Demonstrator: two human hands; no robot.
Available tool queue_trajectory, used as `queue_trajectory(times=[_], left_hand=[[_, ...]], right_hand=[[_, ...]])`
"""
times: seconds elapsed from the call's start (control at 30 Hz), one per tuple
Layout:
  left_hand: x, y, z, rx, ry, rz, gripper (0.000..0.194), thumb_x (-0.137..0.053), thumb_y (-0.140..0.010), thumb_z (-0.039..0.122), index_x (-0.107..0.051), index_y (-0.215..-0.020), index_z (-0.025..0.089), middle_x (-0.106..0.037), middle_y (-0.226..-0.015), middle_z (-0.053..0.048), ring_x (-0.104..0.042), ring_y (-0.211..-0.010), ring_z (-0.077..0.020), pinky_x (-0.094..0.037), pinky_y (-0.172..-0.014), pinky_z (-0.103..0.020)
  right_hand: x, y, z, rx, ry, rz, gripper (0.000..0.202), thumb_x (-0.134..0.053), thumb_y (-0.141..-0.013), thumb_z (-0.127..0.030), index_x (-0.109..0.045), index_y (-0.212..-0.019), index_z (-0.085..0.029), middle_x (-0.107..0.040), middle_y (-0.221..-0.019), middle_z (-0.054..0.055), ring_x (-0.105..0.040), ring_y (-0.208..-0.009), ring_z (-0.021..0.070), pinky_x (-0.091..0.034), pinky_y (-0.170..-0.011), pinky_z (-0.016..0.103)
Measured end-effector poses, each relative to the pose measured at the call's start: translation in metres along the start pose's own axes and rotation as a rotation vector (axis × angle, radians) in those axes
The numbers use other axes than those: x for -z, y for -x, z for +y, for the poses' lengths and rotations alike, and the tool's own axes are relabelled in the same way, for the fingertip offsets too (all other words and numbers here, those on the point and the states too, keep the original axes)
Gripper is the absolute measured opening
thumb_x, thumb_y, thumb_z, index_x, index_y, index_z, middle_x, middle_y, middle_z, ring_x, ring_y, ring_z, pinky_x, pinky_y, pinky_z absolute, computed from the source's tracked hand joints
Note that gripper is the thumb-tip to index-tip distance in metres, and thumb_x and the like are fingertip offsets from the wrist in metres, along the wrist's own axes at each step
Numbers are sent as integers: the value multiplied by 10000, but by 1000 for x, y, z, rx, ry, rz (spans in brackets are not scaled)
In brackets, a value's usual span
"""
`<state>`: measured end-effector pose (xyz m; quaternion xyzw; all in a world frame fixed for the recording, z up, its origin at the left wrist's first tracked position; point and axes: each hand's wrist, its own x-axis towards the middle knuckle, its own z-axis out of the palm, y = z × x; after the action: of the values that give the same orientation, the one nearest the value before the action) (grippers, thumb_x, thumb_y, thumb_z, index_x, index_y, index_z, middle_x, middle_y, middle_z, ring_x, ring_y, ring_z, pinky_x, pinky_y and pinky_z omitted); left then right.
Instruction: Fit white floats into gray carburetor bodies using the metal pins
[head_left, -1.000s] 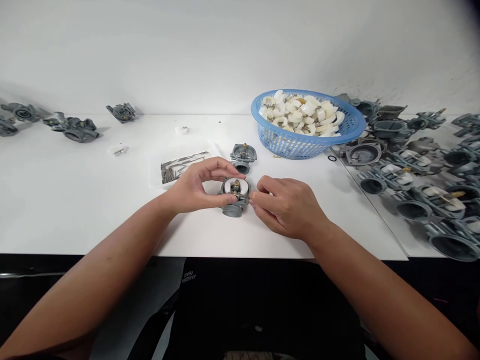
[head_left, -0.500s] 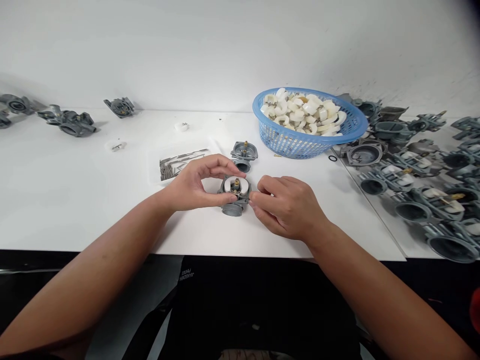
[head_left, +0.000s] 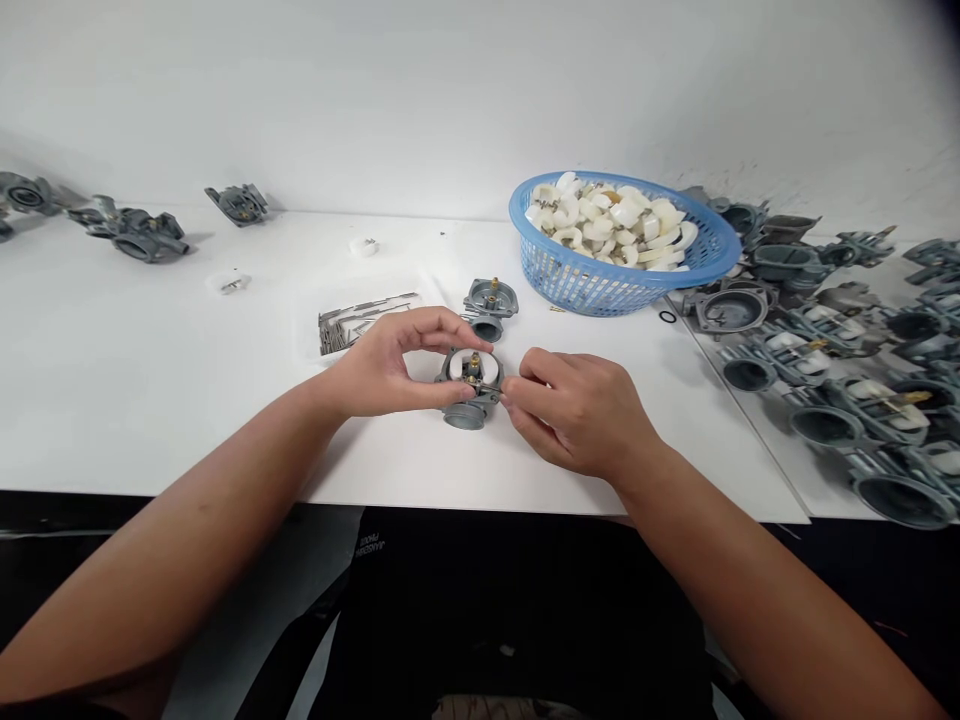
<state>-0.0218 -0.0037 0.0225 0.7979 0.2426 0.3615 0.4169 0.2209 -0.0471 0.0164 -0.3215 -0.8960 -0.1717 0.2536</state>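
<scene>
A grey metal carburetor body (head_left: pixel 465 415) rests on the white table, its open bowl side facing up. Inside it sits a white plastic float (head_left: pixel 489 370) around a brass jet (head_left: pixel 475 365). My left hand (head_left: pixel 386 365) grips the body from the left, thumb at the front and fingers behind. At the right side of the body, my right hand (head_left: pixel 574 410) is closed in a pinch on a thin metal pin (head_left: pixel 492 389), mostly hidden by the fingertips. Just behind stands a second carburetor body (head_left: pixel 491 298) with a brass jet and no float.
A clear tray (head_left: pixel 307 325) of thin metal pins lies left of centre. Behind to the right is a blue basket (head_left: pixel 592 280) heaped with white floats. Several carburetors (head_left: pixel 825 425) crowd the right side; others (head_left: pixel 142 240) stand back left. Loose floats (head_left: pixel 365 246) and a black ring (head_left: pixel 667 317) lie about.
Both hands stay at the carburetor body with almost no movement. The view has shifted slightly.
</scene>
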Motion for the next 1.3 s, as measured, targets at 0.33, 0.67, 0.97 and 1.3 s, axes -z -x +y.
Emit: queue_trajectory(times=[0.33,0.67,0.97,1.3], left_hand=[[0,0,-1,-2,-2,-6,395,-830,-735,183,-662,-1093,165,-739,-1149,-120,-694,-1125,-253,-536,-1062,-385],[1,0,1,-18,-27,-1,366,-839,-732,202,-683,-1061,161,-749,-1124,-120,-701,-1109,-249,-555,-1040,-372],[3,-2,1,11,25,-33,362,-837,-736,195,-690,-1066,163,-744,-1140,-120,-691,-1133,-256,-548,-1049,-388],[3,-3,1,7,61,-27,394,-863,-699,182,-660,-1036,153,-734,-1129,-131,-693,-1117,-254,-560,-1025,-389]], right_hand=[[2,-2,-2,22,31,17,192,-514,-892,-215,-620,-733,-196,-532,-717,-10,-355,-561,115,-225,-542,266],[1,-2,-3,46,41,41,186,-531,-894,-211,-628,-735,-198,-552,-716,-4,-374,-561,116,-232,-544,267],[2,-5,-5,22,109,99,152,-552,-894,-238,-677,-812,-209,-581,-713,-8,-397,-554,113,-236,-527,272],[1,-1,-1,-97,-253,205,48,-664,-843,-172,-701,-825,-198,-626,-664,-40,-495,-530,80,-354,-521,229]])
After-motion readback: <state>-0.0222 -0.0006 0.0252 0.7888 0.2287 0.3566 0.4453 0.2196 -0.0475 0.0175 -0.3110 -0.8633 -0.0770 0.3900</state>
